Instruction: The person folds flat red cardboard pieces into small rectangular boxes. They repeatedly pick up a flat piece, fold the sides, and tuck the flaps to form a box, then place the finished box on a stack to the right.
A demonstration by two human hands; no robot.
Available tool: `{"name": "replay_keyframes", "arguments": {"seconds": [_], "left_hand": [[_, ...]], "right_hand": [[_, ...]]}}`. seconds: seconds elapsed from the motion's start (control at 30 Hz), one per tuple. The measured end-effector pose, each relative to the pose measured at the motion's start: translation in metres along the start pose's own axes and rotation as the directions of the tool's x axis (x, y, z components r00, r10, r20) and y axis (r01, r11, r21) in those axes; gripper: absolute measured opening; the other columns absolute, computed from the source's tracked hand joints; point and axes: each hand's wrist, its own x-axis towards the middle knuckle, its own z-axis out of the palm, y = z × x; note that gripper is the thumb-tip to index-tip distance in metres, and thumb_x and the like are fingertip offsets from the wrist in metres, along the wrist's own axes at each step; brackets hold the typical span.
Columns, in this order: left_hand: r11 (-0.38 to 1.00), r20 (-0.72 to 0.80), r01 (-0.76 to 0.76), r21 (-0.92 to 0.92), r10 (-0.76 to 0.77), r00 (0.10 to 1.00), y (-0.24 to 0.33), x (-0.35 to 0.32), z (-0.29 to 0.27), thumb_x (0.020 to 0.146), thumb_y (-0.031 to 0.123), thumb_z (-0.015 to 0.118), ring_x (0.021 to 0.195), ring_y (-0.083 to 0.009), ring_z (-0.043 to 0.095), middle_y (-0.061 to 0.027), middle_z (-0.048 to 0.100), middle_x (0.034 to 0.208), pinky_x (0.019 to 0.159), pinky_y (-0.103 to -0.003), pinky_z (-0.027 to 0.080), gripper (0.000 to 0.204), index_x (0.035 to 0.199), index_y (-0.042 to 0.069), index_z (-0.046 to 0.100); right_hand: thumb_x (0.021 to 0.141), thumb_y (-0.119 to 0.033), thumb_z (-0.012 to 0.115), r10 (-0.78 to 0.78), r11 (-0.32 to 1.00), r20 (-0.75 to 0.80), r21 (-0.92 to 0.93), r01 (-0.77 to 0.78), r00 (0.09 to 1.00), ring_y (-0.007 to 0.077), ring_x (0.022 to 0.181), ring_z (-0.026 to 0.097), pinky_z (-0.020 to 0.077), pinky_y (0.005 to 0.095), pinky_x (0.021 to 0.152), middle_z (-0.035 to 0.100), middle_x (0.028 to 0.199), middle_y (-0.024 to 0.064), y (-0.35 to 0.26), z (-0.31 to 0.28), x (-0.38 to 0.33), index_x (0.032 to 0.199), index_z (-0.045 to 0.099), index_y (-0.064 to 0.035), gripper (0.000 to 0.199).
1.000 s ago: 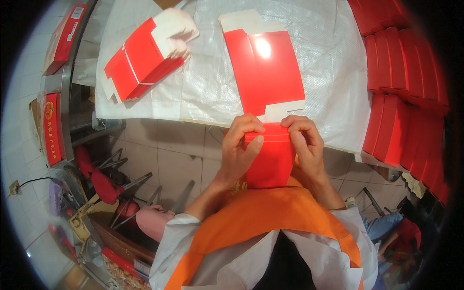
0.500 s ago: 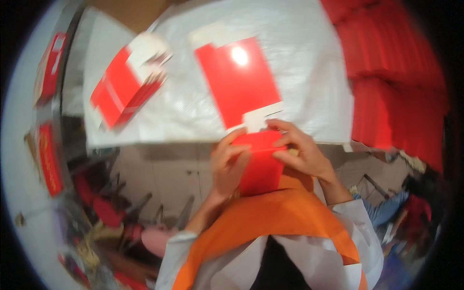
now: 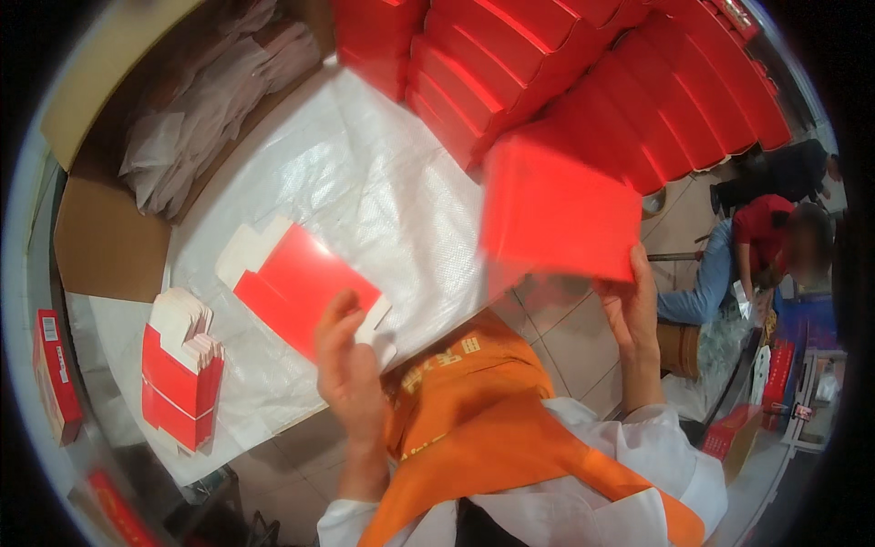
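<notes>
So, stacked boxes [image 3: 474, 68] look done at the right of the bench [image 3: 392, 196] — flat card [image 3: 296, 283] and bundle [image 3: 170, 374] wait on it. Right hand [image 3: 631, 301] pinches a red box [image 3: 565, 214] near its right; left hand [image 3: 350, 378], half open, looks empty.

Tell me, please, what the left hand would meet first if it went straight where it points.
Probably the flat red carton on the white sheet: the left hand overlaps it in this view, though its height above it is unclear.
</notes>
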Motion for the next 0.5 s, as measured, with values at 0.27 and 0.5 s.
{"name": "replay_keyframes", "arguments": {"seconds": [0.27, 0.5], "left_hand": [[0.982, -0.101, 0.176, 0.065, -0.169, 0.98, -0.013, -0.025, 0.011, 0.086, 0.002, 0.042, 0.1, -0.022, 0.053, -0.0147, 0.053, 0.113, 0.085, -0.033, 0.045, 0.017, 0.096, -0.002, 0.055], [0.843, -0.617, 0.461, 0.278, -0.21, 0.758, -0.041, -0.175, -0.087, 0.087, 0.011, 0.048, 0.07, -0.0126, 0.05, -0.0069, 0.055, 0.078, 0.065, -0.027, 0.042, 0.013, 0.082, 0.002, 0.055]], "right_hand": [[0.091, -0.027, 0.049, 0.216, 0.975, 0.074, -0.072, -0.211, 0.974, 0.0174, 0.081, 0.059, 0.052, 0.032, 0.065, 0.059, 0.09, 0.0079, 0.024, -0.036, 0.039, 0.099, 0.05, -0.0076, 0.021], [0.092, -0.023, 0.046, 0.422, 0.874, 0.366, -0.409, -0.264, 0.829, 0.0147, 0.07, 0.054, 0.0453, 0.0271, 0.064, 0.055, 0.08, 0.0055, 0.092, -0.002, -0.008, 0.09, 0.052, -0.0078, 0.017]]}}
